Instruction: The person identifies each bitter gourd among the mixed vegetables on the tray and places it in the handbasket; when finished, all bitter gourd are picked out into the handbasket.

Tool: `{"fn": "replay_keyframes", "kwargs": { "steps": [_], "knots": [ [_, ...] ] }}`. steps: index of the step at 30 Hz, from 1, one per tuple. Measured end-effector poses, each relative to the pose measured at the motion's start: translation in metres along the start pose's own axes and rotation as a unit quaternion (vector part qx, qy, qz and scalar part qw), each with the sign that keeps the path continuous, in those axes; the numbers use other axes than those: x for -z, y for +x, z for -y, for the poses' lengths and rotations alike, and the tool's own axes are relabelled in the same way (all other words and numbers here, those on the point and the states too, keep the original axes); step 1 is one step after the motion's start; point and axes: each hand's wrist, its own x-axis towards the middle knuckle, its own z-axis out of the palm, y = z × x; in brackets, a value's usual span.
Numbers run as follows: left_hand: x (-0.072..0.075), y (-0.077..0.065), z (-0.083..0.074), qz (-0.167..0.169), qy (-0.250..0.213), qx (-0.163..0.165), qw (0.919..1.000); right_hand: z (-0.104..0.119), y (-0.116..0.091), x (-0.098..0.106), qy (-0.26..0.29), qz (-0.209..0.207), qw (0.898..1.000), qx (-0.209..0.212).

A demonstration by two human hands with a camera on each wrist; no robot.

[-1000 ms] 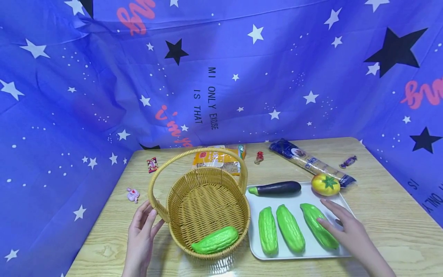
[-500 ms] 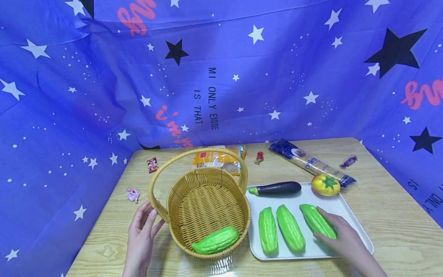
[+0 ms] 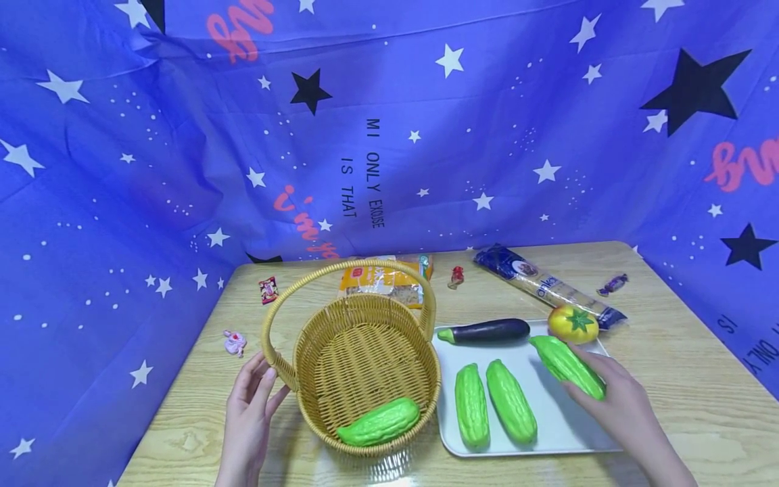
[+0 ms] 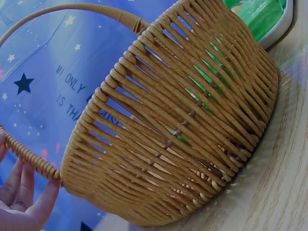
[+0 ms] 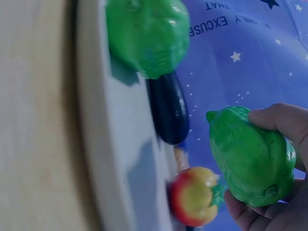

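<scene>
My right hand (image 3: 623, 406) holds a green toy bitter melon (image 3: 567, 365) between thumb and fingers. In the right wrist view this bitter melon (image 5: 252, 156) hangs above the tray, apart from it. Two more bitter melons, one on the left (image 3: 471, 406) and one beside it (image 3: 511, 401), lie on the white tray (image 3: 562, 439). My left hand (image 3: 248, 406) grips the foot of the handle of a wicker basket (image 3: 368, 358); in the left wrist view the fingers (image 4: 29, 192) are at the handle. Inside the basket lies another bitter melon (image 3: 380, 422).
An eggplant (image 3: 489, 331) and a yellow tomato-like fruit (image 3: 573, 325) rest at the tray's back. Behind are a blue-ended noodle packet (image 3: 544, 284), an orange food bag (image 3: 383, 281) and several wrapped candies, one red (image 3: 456, 276). A starry blue cloth (image 3: 389, 169) encloses the table.
My right hand has closed round the rightmost bitter melon and lifted it off the tray. The left hand and basket have stayed in place.
</scene>
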Motion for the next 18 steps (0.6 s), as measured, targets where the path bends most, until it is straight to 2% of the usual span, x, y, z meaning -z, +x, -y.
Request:
{"fn": "replay_keyframes", "kwargs": {
  "steps": [12,18],
  "knots": [
    [0.000,0.000,0.001,0.001,0.002,-0.002,1.0000,0.019,0.017,0.010,0.012,0.013,1.000,0.012],
    [0.001,0.000,0.000,0.004,0.010,-0.003,0.9999,0.032,0.028,0.012,0.013,0.019,0.999,0.033]
  ]
}}
